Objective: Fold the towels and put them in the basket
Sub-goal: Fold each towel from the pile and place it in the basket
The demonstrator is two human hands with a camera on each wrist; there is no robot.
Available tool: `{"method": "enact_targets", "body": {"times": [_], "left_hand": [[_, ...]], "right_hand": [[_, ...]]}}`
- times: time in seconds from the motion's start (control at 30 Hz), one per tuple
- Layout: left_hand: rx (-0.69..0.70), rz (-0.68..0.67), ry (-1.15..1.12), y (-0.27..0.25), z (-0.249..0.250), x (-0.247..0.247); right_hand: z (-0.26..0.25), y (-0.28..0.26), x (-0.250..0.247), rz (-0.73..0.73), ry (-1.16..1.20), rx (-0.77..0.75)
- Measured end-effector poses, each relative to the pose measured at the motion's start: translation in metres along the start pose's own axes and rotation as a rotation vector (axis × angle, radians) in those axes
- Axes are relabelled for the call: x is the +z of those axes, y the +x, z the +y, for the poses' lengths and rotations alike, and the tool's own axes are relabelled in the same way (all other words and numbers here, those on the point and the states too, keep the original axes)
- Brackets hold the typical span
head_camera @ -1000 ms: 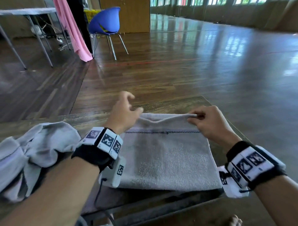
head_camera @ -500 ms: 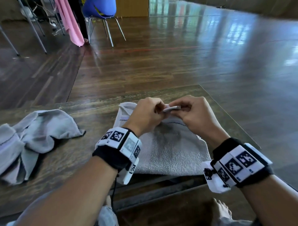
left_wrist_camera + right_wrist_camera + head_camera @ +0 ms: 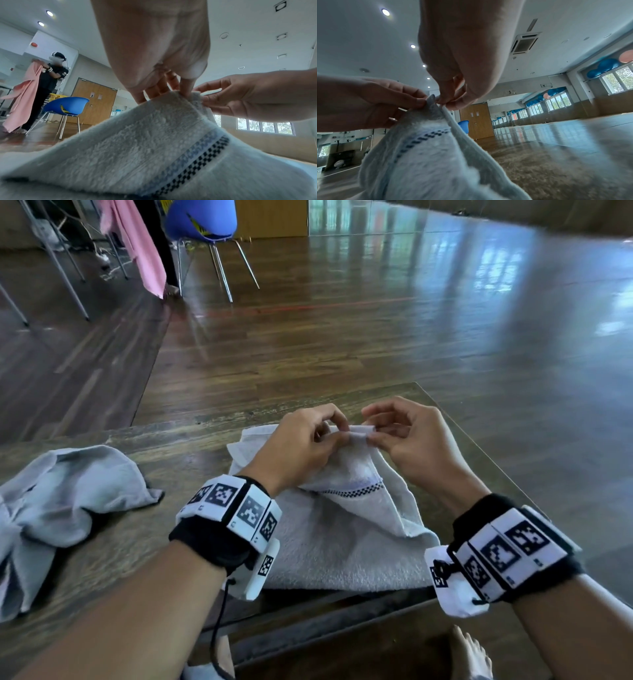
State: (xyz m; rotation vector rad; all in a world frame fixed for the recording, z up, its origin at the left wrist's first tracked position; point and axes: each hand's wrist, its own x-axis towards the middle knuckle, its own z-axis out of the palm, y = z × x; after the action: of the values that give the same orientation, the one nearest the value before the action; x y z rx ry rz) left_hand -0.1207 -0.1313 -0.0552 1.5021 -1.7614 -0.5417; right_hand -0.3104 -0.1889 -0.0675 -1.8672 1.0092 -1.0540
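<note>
A pale grey towel (image 3: 342, 542) with a dark checked stripe lies half folded on the wooden table (image 3: 137, 542), its far edge lifted into a peak. My left hand (image 3: 329, 436) pinches that raised edge from the left. My right hand (image 3: 373, 434) pinches the same edge from the right, fingertips almost touching the left ones. In the left wrist view the towel (image 3: 137, 142) rises to my left hand (image 3: 171, 93); in the right wrist view the towel (image 3: 426, 155) hangs from my right hand (image 3: 447, 102). A second crumpled grey towel (image 3: 58, 508) lies at the table's left. No basket shows on the table.
The table's right edge (image 3: 479, 446) drops to a glossy wooden floor. A blue chair (image 3: 202, 220) and a pink cloth (image 3: 137, 244) stand far back left. In the left wrist view a person (image 3: 46, 83) holds that pink cloth beside a yellow crate (image 3: 54, 96).
My hands came together from the towel's far corners to its middle, gathering the far edge into a raised peak. The camera view has tilted down towards the table.
</note>
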Motion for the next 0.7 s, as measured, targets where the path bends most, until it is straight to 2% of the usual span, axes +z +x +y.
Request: {"method": "enact_targets", "body": {"times": [0.1,0.17,0.27,0.7], "left_hand": [[-0.003,0.076,-0.018,0.004,0.0,0.004],[0.005,0.072,-0.039,0.005,0.0,0.005],[0.014,0.05,-0.071,0.007,0.001,0.008],[0.004,0.131,-0.161,0.011,-0.009,0.009]], "right_hand": [[0.004,0.004,0.0,0.064,0.023,0.035],[0.006,0.005,0.0,0.079,0.044,0.065],[0.004,0.006,0.002,0.074,0.078,0.084],[-0.001,0.007,0.005,0.043,0.138,0.143]]}}
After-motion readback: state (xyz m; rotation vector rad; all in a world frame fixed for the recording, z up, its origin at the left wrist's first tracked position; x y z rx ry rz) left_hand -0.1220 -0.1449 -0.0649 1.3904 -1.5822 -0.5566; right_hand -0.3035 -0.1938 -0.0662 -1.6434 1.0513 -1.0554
